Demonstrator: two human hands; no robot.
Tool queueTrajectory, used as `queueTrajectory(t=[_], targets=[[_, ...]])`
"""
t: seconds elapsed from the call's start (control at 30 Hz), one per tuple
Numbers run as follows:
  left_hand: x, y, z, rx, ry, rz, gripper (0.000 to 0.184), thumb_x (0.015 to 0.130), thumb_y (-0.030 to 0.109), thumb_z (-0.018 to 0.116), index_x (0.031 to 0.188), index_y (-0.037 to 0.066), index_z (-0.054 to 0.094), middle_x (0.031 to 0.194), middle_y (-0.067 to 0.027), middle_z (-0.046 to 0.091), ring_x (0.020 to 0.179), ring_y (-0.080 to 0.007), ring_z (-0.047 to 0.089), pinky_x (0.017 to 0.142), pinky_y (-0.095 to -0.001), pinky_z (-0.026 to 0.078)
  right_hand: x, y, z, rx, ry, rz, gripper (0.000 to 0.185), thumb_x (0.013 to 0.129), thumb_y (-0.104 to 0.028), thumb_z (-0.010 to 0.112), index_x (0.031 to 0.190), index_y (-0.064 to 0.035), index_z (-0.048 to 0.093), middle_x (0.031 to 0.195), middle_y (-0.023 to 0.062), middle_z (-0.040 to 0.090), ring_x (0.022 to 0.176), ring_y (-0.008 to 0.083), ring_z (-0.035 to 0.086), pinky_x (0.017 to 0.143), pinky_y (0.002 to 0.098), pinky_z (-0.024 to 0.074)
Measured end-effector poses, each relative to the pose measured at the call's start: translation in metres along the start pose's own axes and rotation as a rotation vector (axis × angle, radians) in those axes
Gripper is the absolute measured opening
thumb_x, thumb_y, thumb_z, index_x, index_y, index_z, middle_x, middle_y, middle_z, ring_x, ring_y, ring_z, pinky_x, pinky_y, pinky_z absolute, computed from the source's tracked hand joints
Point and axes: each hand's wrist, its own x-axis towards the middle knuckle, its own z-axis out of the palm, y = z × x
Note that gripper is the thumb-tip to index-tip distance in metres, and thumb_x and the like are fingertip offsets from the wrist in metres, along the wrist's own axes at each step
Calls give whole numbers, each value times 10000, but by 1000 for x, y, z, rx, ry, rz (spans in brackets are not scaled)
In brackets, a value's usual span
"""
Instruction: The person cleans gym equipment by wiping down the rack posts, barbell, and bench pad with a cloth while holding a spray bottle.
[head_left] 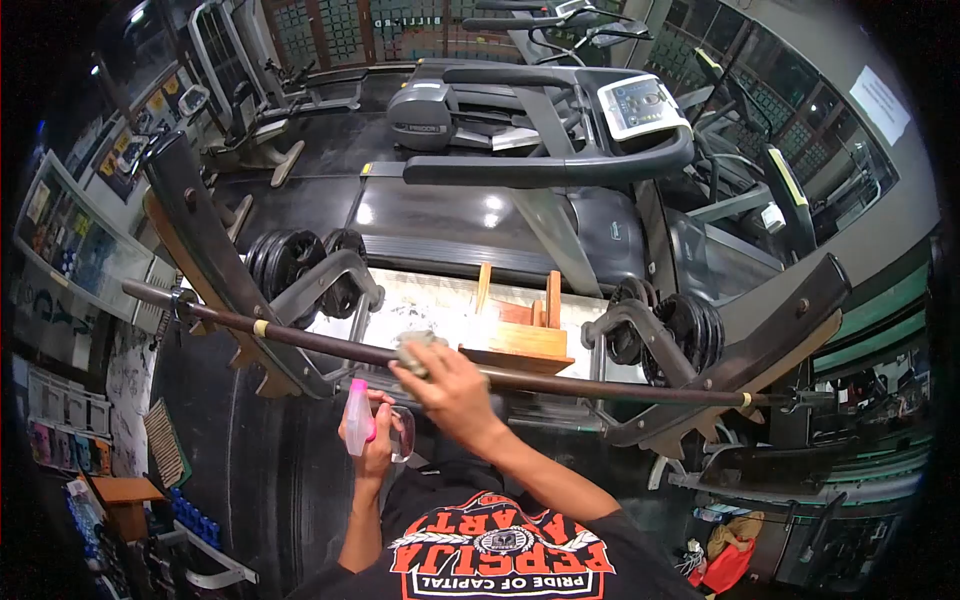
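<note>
A long dark barbell (560,384) lies across the uprights of a rack, slanting slightly down to the right. My right hand (447,388) is closed over a crumpled greyish cloth (421,350), pressing it on the bar left of its middle. Just below the bar, my left hand (374,452) grips a clear spray bottle (356,428) with pink parts. A clear curved piece shows on the other side of that hand; whether it belongs to the bottle I cannot tell.
Black weight plates (290,262) hang on the rack's left side, with more plates (690,330) on its right. A wooden stand (525,340) sits behind the bar. Beyond is a treadmill (490,225). A red bag (725,568) lies at lower right.
</note>
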Motion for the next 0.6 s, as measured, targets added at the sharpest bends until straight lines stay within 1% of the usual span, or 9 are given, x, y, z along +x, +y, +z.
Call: queueTrajectory(t=[0.07,0.17,0.23,0.37,0.4,0.43,0.47,0.57,0.6], targets=[[1,-2,-1,5,64,35,142,935,-12,504,1077,-10,511,929,-86,580,645,-116,569,583,-248,473,10,-8,16,-25,24,-97,300,781,-194,605,1062,-191,708,1279,52,571,1132,278,541,936,394,476],[3,-1,-1,3,131,61,115,923,-21,525,1036,-33,539,902,-86,600,616,-113,584,560,-250,476,0,-7,21,-42,47,-163,254,782,-202,610,1012,-176,714,1299,54,560,1139,274,528,971,418,445],[5,1,0,-46,127,-2,112,924,-15,529,1034,-30,542,910,-87,603,621,-111,587,567,-250,478,-15,-1,12,-34,41,-173,223,768,-205,650,975,-151,715,1308,33,558,1143,259,528,993,429,426],[9,-1,-7,7,65,24,120,920,-19,537,1040,-26,541,918,-89,604,627,-107,589,577,-250,482,-53,21,-13,-130,91,-146,278,677,-217,766,932,-126,706,1273,-9,587,1146,219,531,986,421,437],[11,-1,-7,-4,50,18,123,917,-20,544,1039,-24,541,919,-91,605,628,-107,589,579,-249,482,-67,30,-21,-178,65,-158,229,671,-224,768,868,-130,700,1257,-15,599,1143,222,535,984,425,445],[13,0,-7,-18,35,13,126,914,-21,550,1039,-23,542,920,-92,606,630,-107,590,581,-248,483,-82,39,-27,-206,82,-140,255,675,-240,762,903,-144,701,1283,-41,582,1167,203,526,1033,407,410],[14,1,-8,-41,24,20,125,910,-21,557,1035,-23,544,919,-94,607,631,-103,590,583,-245,481,-95,47,-37,-257,84,-138,240,671,-240,761,877,-144,685,1254,-51,597,1161,196,528,1038,416,418],[19,-1,-16,3,-25,48,127,908,-26,554,1035,-22,545,914,-93,607,630,-100,586,579,-245,483,-141,75,-56,-330,181,-56,215,678,-246,774,820,-169,632,1243,-26,598,1161,251,528,1015,501,465],[21,0,-19,4,-27,49,127,908,-26,554,1035,-22,545,914,-93,607,630,-100,586,579,-245,483,-157,81,-61,-344,216,42,204,677,-200,780,808,-151,631,1229,8,591,1170,281,525,1013,525,462]])
